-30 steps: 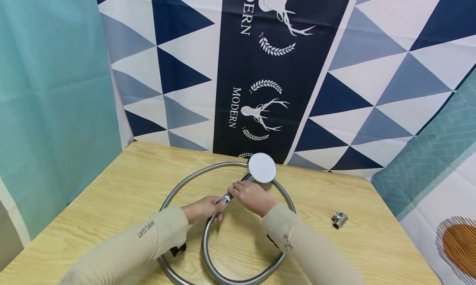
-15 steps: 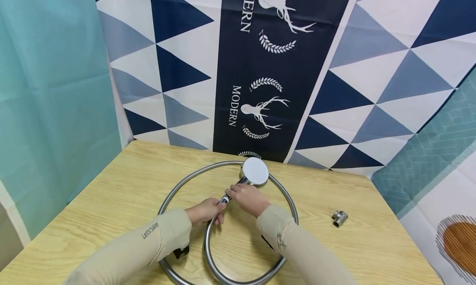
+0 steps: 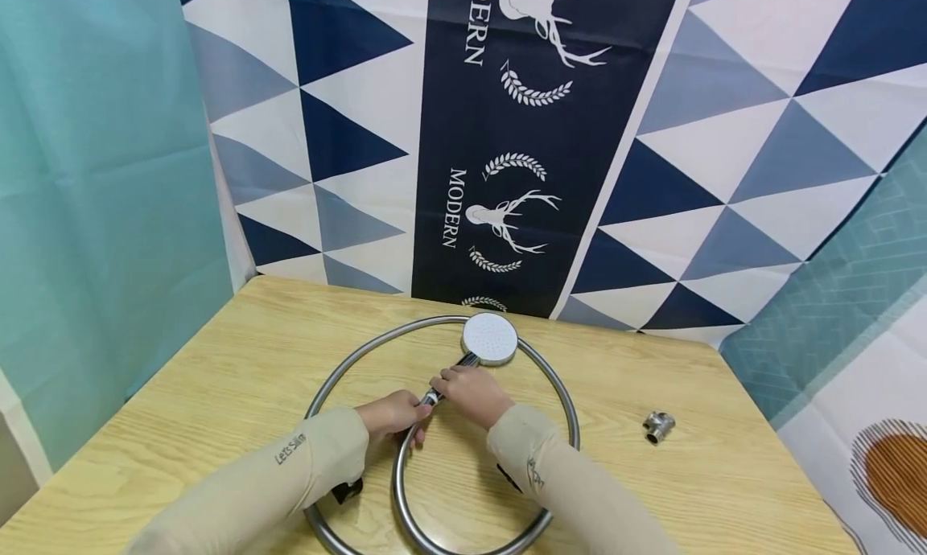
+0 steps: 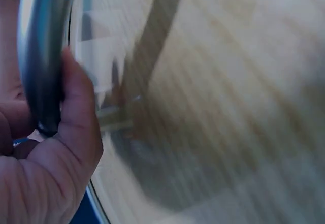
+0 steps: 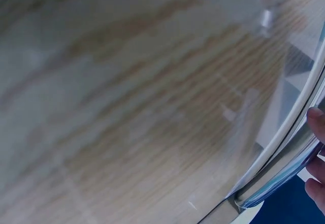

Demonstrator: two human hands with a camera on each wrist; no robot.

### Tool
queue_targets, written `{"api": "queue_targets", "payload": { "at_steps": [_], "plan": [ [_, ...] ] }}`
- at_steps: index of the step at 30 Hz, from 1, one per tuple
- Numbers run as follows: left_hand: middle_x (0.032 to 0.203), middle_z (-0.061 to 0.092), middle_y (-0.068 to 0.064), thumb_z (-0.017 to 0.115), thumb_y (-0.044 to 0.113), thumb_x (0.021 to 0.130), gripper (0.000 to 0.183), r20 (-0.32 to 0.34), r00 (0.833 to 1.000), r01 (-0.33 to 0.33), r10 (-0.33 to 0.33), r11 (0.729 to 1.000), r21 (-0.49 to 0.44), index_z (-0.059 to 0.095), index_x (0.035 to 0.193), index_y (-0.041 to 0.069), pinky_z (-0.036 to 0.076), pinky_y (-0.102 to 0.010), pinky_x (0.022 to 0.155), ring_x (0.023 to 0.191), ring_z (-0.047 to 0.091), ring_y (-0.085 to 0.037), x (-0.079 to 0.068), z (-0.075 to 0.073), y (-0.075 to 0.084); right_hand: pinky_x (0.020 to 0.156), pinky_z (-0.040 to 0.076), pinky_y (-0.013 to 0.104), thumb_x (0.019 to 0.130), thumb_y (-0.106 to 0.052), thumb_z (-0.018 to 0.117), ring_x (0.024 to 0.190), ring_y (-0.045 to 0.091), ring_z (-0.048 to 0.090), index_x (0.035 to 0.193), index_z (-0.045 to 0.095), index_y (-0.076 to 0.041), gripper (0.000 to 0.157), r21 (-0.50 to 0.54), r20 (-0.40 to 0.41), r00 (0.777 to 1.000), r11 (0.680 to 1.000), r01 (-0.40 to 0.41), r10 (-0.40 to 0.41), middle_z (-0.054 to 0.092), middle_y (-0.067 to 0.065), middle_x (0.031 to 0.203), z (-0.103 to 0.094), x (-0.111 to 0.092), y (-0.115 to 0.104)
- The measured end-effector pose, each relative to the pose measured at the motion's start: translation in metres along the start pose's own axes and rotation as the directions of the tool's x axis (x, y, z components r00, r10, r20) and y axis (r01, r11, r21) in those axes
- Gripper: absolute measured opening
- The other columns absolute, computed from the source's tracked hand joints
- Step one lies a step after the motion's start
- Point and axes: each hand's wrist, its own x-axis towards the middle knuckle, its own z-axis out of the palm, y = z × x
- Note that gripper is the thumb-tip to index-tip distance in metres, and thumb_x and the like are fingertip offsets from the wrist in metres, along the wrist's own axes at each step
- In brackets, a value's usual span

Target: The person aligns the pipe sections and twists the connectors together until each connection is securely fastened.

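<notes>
A hand shower head [image 3: 490,339] with a round white face and a chrome handle points its face upward over the table. My right hand [image 3: 474,392] grips its handle; in the right wrist view its fingertips [image 5: 316,125] lie along the chrome handle [image 5: 284,169]. Just below, my left hand [image 3: 394,414] pinches the end of a grey metal hose [image 3: 401,478] where it meets the handle's foot. In the left wrist view, thumb and fingers of the left hand [image 4: 61,168] close around the hose end [image 4: 43,56].
The hose lies in wide loops on the wooden table [image 3: 261,362], under both forearms. A small chrome tee fitting [image 3: 658,427] sits to the right. Behind the table hangs a patterned cloth [image 3: 507,137], with a teal cloth [image 3: 116,177] on the left.
The shower head has moved left and slightly nearer to me, my right hand with it. My left hand stays at the hose end and has shifted only a little.
</notes>
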Motion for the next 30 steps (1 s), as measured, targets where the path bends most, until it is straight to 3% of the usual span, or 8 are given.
{"api": "queue_targets", "payload": {
  "at_steps": [7,13,17,22,25,30],
  "plan": [
    [0.06,0.056,-0.006,0.04,0.016,0.104,0.032,0.041,0.999,0.026,-0.03,0.996,0.083,0.054,0.079,0.002,0.044,-0.024,0.04,0.043,0.049,-0.012,0.001,-0.005,-0.001,0.077,0.051,0.023,0.086,-0.01,0.068,0.09,0.013,0.063,0.103,0.068,-0.017,0.018,0.001,0.094,0.995,1.0,-0.026,0.026,0.065,-0.001,0.095,0.002,0.005,-0.006],
    [0.057,0.055,-0.008,0.043,0.019,0.104,0.033,0.011,1.0,0.024,-0.028,0.973,0.228,0.056,0.078,0.002,0.048,-0.027,0.042,0.042,0.049,-0.014,0.0,-0.007,-0.002,0.081,0.05,0.025,0.089,-0.015,0.067,0.094,0.013,0.062,0.112,0.069,-0.021,0.024,0.006,0.108,0.994,1.0,-0.008,0.007,0.064,-0.001,0.098,0.005,0.007,-0.008],
    [0.054,0.054,-0.009,0.049,0.019,0.101,0.034,-0.021,0.999,-0.039,0.049,0.936,0.349,0.056,0.072,0.003,0.049,-0.029,0.043,0.042,0.05,-0.015,-0.003,-0.01,0.0,0.079,0.051,0.028,0.086,-0.019,0.071,0.096,0.015,0.063,0.114,0.069,-0.021,0.028,0.02,0.077,0.997,1.0,0.004,-0.005,0.065,0.0,0.099,0.004,0.006,-0.004],
    [0.048,0.051,-0.004,0.055,0.019,0.097,0.04,-0.04,0.992,-0.09,0.122,0.883,0.46,0.054,0.059,0.005,0.044,-0.026,0.039,0.04,0.046,-0.012,-0.005,-0.017,0.004,0.085,0.051,0.034,0.078,-0.023,0.079,0.105,0.02,0.062,0.121,0.066,-0.018,0.045,0.109,0.063,0.998,0.994,0.02,-0.027,0.066,0.006,0.112,-0.003,-0.003,0.011],
    [0.044,0.044,0.0,0.057,0.019,0.096,0.044,-0.038,0.989,-0.101,0.14,0.853,0.512,0.048,0.053,0.009,0.039,-0.023,0.036,0.038,0.04,-0.01,-0.007,-0.022,0.006,0.089,0.049,0.039,0.077,-0.023,0.08,0.108,0.024,0.061,0.124,0.064,-0.015,0.05,0.16,0.07,0.997,0.987,0.004,-0.015,0.064,0.012,0.119,-0.009,-0.014,0.024],
    [0.039,0.036,0.004,0.057,0.021,0.096,0.049,-0.054,0.983,-0.114,0.177,0.808,0.578,0.045,0.049,0.012,0.029,-0.02,0.035,0.035,0.031,-0.008,-0.015,-0.033,0.004,0.089,0.048,0.043,0.08,-0.025,0.077,0.104,0.03,0.063,0.121,0.064,-0.009,0.046,0.191,0.038,0.999,0.981,-0.036,0.03,0.065,0.018,0.114,-0.018,-0.042,0.047]
  ]
}}
